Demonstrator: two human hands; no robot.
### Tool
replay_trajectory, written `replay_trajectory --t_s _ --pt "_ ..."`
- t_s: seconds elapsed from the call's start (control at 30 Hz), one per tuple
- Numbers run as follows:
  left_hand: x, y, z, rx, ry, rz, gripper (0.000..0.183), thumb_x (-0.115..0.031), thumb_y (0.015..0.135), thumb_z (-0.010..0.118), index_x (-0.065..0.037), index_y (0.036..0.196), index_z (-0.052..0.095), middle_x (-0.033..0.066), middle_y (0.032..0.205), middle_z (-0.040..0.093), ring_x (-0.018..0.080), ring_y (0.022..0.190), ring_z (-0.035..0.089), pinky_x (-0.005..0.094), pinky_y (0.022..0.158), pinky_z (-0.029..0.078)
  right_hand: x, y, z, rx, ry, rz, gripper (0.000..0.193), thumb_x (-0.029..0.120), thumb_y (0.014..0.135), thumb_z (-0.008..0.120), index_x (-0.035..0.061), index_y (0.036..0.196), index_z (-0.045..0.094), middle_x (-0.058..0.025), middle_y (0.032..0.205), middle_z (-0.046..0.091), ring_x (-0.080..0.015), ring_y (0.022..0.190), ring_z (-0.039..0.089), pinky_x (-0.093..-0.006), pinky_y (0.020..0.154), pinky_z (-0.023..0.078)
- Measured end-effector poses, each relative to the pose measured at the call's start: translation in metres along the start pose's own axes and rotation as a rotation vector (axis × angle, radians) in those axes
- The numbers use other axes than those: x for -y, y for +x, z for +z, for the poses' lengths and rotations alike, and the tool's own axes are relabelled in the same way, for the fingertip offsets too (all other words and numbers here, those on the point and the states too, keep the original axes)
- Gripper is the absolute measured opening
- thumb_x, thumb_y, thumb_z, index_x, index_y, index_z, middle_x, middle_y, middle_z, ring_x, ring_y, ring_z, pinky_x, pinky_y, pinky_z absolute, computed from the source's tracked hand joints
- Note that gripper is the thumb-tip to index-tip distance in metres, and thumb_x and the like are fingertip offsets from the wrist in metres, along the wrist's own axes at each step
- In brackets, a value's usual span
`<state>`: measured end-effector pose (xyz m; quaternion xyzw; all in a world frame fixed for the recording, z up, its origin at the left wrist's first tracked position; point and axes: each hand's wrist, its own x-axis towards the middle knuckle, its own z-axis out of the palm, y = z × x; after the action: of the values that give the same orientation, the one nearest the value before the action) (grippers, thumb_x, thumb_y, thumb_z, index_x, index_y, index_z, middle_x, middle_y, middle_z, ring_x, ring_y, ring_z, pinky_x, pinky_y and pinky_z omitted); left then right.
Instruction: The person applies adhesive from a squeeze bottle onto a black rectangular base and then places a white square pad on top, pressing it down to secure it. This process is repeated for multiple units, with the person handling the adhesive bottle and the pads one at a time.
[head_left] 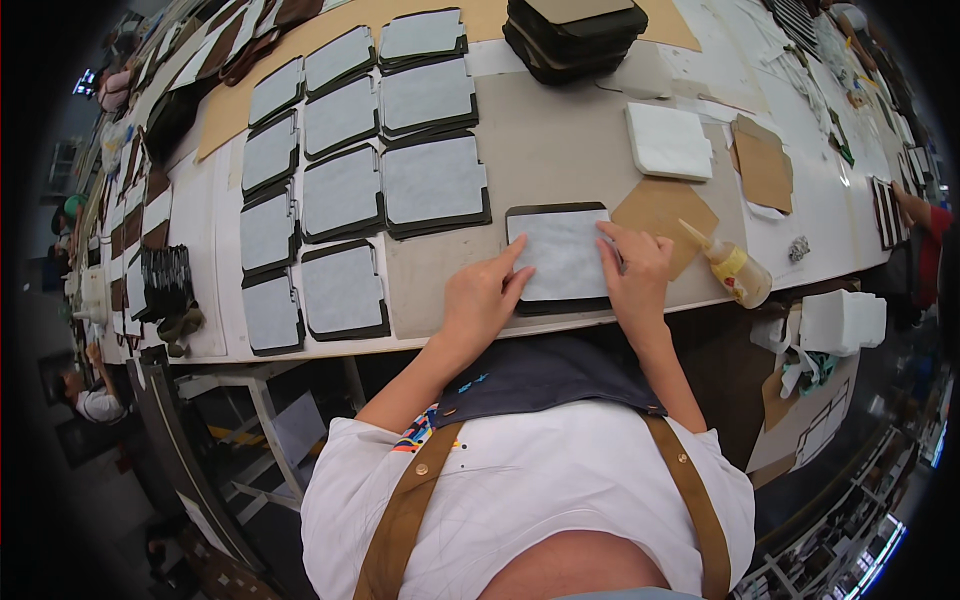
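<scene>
In front of me at the table's near edge lies a black panel (556, 307) with a pale grey sheet (562, 255) on top. My left hand (485, 292) touches the sheet's left edge, its index finger and thumb stretched apart. At the right edge my right hand (637, 270) lies with its index finger extended to the upper corner and the other fingers partly bent. Neither hand is wrapped round anything. A squeeze bottle (742, 275) with a pointed nozzle lies on its side just right of my right hand, beside a tan sheet of card (660, 205).
Several stacks of similar panels (432, 180) stand in rows to the left. A tall black stack (575, 45) is at the back. White foam-like sheets (668, 142) and brown card pieces (762, 165) lie at right. Another person's hand (912, 207) shows at the far right.
</scene>
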<state>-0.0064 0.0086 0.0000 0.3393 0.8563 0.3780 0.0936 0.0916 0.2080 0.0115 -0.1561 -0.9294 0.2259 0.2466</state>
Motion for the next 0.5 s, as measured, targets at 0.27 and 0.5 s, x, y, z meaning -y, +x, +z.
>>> replay_trajectory --t_s 0.27,0.5 --pt "0.0007 -0.0006 0.0005 -0.004 -0.005 -0.001 0.042 -0.019 0.089 0.073 -0.01 0.13 0.066 0.0097 0.066 0.059 0.0228 0.055 0.056 0.0344 0.056 0.046 0.0 0.0 -0.0007 0.023 -0.014 0.019 0.016 0.007 0.086 0.071 0.0068 0.102 0.07 -0.0042 0.071 0.06 -0.021 0.068 0.054 -0.0369 0.076 0.035" --pt "-0.0005 -0.0003 -0.0005 -0.001 0.005 0.002 0.042 -0.018 0.089 0.073 -0.01 0.13 0.066 0.0096 0.067 0.06 0.0227 0.055 0.057 0.0345 0.056 0.046 -0.0003 0.0001 0.0001 0.021 -0.026 0.018 0.016 0.007 0.085 0.072 0.0066 0.101 0.07 -0.0043 0.071 0.061 -0.0214 0.068 0.054 -0.0372 0.075 0.035"
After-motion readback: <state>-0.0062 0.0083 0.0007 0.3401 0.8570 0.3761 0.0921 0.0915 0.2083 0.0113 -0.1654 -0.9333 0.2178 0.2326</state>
